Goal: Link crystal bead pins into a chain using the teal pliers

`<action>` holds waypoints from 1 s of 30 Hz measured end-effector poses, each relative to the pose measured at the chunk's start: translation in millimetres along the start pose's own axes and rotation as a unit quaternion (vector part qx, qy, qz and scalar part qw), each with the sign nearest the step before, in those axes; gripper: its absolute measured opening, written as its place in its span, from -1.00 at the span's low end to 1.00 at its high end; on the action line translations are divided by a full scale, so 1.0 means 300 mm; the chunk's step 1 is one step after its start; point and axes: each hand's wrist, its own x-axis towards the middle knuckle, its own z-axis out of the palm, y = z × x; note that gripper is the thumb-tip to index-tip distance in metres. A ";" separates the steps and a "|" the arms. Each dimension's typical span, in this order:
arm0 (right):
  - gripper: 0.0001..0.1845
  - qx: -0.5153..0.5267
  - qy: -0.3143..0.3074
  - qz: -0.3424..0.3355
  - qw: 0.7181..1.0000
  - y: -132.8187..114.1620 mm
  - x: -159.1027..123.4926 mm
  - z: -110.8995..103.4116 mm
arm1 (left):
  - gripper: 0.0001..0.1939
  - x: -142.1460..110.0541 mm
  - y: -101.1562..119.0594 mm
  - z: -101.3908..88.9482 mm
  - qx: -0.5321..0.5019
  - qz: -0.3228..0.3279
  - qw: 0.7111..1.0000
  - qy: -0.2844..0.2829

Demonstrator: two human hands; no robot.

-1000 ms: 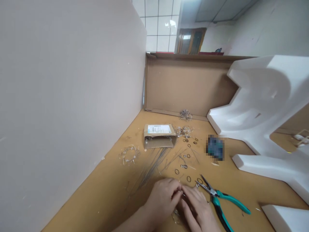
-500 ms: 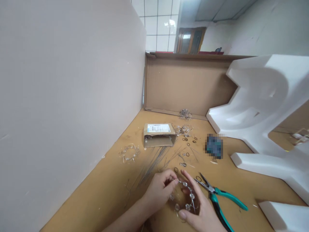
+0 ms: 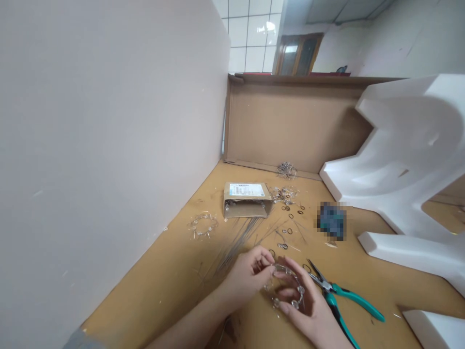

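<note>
A ring of wire strung with clear beads (image 3: pixel 301 290) is held between my two hands, low in the middle of the view. My left hand (image 3: pixel 250 271) pinches the ring's upper left side between thumb and fingertips. Curled around the right side, my right hand (image 3: pixel 308 305) grips it with the thumb at the bottom and the fingers behind. Just right of that hand lie needle-nose pliers (image 3: pixel 329 287) with green handles, jaws slightly apart. Beyond my hands are loose straight wires (image 3: pixel 238 242) and several small dark rings (image 3: pixel 289 231).
A small open cardboard box (image 3: pixel 247 198) stands behind the wires. Another beaded wire ring (image 3: pixel 202 226) lies to the left, with tangled wire pieces (image 3: pixel 286 169) at the back. White foam (image 3: pixel 392 179) borders the right, a pale panel (image 3: pixel 127 145) the left. A blurred dark object (image 3: pixel 331 220) sits right.
The whole scene has shifted slightly right in view. The beaded ring has turned a little in my hands, and my right hand's fingers have closed in around it.
</note>
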 end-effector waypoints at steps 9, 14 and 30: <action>-0.30 -0.253 0.028 -0.159 0.954 -0.024 -0.008 -0.015 | -0.85 -0.022 0.026 -0.013 0.128 0.105 0.986 -0.015; -0.34 0.041 -0.022 -0.039 0.998 -0.001 -0.003 0.015 | -0.86 -0.008 0.013 -0.015 0.080 0.010 0.997 -0.014; -0.54 0.315 0.002 0.132 0.940 -0.077 0.015 -0.013 | -0.69 0.008 -0.002 -0.035 -0.274 -0.094 0.948 -0.131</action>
